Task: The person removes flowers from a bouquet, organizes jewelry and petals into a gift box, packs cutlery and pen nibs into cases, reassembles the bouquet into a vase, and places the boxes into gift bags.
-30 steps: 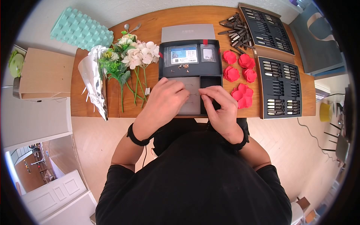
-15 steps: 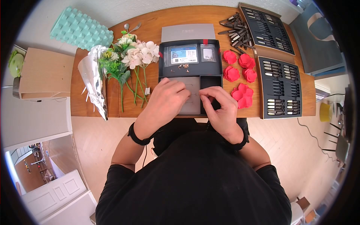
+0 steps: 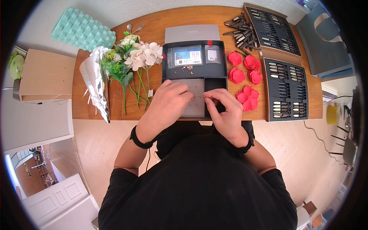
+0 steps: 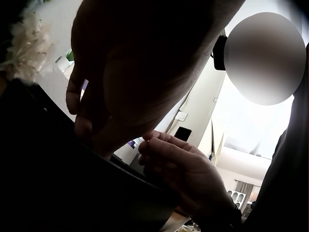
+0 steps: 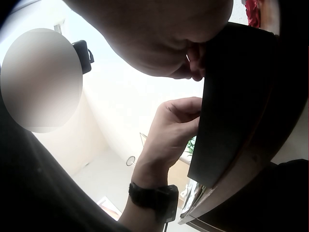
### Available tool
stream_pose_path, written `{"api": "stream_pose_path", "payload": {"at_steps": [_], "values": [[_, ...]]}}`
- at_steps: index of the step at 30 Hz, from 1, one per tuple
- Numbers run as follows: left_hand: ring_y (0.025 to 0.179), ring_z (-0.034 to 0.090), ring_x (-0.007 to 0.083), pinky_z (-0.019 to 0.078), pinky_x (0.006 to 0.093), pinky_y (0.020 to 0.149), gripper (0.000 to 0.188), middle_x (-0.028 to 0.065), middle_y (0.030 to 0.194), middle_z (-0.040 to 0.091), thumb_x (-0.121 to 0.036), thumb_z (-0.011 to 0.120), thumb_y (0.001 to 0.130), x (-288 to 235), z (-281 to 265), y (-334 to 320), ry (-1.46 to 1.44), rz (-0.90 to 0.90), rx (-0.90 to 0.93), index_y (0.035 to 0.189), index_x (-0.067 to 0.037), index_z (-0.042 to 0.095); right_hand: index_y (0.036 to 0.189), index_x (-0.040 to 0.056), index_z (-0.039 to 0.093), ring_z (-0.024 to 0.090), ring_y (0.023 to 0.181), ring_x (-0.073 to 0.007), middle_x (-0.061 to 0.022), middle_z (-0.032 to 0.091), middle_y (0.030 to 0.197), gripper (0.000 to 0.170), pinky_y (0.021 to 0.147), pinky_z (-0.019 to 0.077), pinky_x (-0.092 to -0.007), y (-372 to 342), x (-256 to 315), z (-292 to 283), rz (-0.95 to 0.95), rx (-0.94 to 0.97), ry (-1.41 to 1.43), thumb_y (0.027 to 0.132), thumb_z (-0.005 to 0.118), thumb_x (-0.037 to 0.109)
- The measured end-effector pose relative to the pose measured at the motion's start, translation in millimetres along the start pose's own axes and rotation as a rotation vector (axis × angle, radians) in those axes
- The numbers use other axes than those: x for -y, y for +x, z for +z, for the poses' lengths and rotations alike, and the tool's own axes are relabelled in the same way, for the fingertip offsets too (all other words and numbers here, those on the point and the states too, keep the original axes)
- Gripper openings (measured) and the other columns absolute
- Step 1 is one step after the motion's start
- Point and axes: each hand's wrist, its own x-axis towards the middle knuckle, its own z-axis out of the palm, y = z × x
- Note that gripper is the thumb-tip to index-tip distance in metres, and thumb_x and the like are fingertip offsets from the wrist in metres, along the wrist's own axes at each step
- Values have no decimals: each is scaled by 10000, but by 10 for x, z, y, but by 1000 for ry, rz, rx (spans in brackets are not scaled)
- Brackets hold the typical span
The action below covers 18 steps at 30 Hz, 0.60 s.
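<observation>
Both hands work low over an open black box [image 3: 220,85] at the table's front edge. Inside it lies a grey pad [image 3: 197,112] with short slits, beside a black compartment. My left hand [image 3: 170,99] is over the pad's left side, its fingers curled down; a tiny reddish piece [image 3: 192,98] shows at its fingertips. My right hand [image 3: 228,109] is at the pad's right edge, thumb and forefinger brought close together; I cannot tell what is between them. Several small copper-coloured pieces [image 3: 188,68] lie in the box's rear part, below a clear bag with a label [image 3: 188,56].
Left of the box lie white flowers [image 3: 143,55] with green stems and a silver wrap [image 3: 96,80]. To the right are red paper-like flowers [image 3: 248,97], a heap of dark slim pieces [image 3: 243,32] and two black trays [image 3: 287,90] of them. A grey lid [image 3: 191,33] lies behind.
Both hands stay in nearly the same place over the pad, with only slight shifts of the fingers. The other things on the table have not moved.
</observation>
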Motion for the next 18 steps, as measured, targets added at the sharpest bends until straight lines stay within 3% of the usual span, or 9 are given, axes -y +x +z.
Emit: {"api": "stream_pose_path", "payload": {"at_steps": [13,16,18], "values": [[905,699,283,523,414,868,99,57,933,702,-93,871,889,-10,9,11,-34,-12,2,963,-62,814,1156,-2,822,750,797,-159,-104,787,1079,172,679,618,-281,-11,15,14,9,-1,0,1000,814,-73],[898,696,285,521,415,864,95,57,932,701,-90,868,890,-11,8,12,-36,-14,5,962,-62,814,1135,-36,817,711,806,-157,-107,792,1038,165,751,579,-294,-6,39,13,58,-6,25,986,805,-106],[895,695,284,520,415,863,93,57,933,703,-90,867,890,-12,14,11,-35,-16,7,962,-61,814,1160,0,820,745,795,-158,-102,786,1078,175,676,614,-280,-13,-20,10,-7,3,-1,1001,810,-75]]}}
